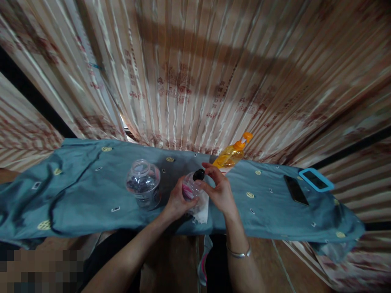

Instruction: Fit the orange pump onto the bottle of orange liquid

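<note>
Bottle (188, 189), clear with pink on its side, is at the centre of the head view, just below the middle of the frame. I see the left hand (177, 202) clamped round it, thumb on the near side. At the mouth end is a black cap (198, 175); the right hand (221, 190) has its thumb against it and its forefinger curved by its top, but from my end I cannot tell whether those fingers are closed on it. White paper (202, 212) lies just below the bottle. Left of centre I have a clear jar (143, 185) standing apart from the hands. Behind the right hand, right of centre, an orange bottle (229, 158) leans right in my view. Toward the right edge, a phone (295, 190) lies beside a blue-framed device (316, 180). A teal cloth (91, 179) runs under everything, and a patterned curtain (189, 61) fills the upper frame.
</note>
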A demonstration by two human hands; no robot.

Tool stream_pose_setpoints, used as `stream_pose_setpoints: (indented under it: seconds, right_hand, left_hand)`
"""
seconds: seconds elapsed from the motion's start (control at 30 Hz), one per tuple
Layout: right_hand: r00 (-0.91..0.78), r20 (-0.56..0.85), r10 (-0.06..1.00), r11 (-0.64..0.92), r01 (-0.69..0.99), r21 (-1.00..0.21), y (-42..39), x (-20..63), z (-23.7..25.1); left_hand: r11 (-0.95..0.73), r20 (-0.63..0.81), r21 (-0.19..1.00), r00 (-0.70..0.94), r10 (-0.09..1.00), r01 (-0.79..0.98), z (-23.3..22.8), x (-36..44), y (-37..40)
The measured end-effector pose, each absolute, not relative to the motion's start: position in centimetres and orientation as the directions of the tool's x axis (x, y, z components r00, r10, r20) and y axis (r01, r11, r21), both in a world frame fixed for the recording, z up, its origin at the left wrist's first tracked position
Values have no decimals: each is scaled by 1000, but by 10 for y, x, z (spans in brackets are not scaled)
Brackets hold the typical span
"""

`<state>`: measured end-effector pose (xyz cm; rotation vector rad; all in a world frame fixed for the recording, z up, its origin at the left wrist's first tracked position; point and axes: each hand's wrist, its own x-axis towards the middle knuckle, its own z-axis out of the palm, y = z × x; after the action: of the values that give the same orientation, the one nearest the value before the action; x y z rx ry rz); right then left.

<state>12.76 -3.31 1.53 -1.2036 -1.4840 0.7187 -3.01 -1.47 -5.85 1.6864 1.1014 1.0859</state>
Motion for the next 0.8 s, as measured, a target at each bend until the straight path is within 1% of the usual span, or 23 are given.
stream_pose_setpoints:
  seconds: [0.07, 0.13, 0.27, 0.33, 0.5, 0.53, 0.57, 0.7, 0.8]
  right_hand:
    - [10, 345, 938, 327, 299, -897, -35, 132, 17]
    - [4, 351, 937, 333, 305, -892, -36, 133, 19]
    - [86, 361, 929, 307, 369, -877, -36, 121, 25]
    - [102, 355, 929, 291, 393, -872, -36, 117, 28]
    - [-77, 351, 933, 355, 355, -865, -38, 123, 30]
    - [-85, 354, 931, 361, 352, -864, -39, 124, 30]
    - [-68, 357, 932, 357, 360, -862, -39, 123, 30]
    - [93, 360, 928, 292, 421, -859, -38, 115, 28]
    - [103, 367, 925, 297, 408, -864, -38, 112, 29]
  left_hand:
    - [-268, 213, 936, 239, 947, 229, -59, -31, -14]
    - [-263, 209, 936, 232, 950, 234, -59, -31, -14]
    - [-256, 197, 935, 242, 950, 246, -58, -31, -15]
    - [-255, 194, 934, 243, 950, 252, -58, -31, -15]
    - [-261, 201, 934, 244, 949, 246, -62, -31, -15]
    - [-260, 201, 934, 242, 949, 246, -62, -31, -15]
    - [-261, 203, 934, 239, 950, 246, -63, -31, -15]
    - [-280, 220, 931, 250, 943, 234, -62, -31, -16]
    - [-282, 219, 930, 263, 940, 235, -61, -32, -16]
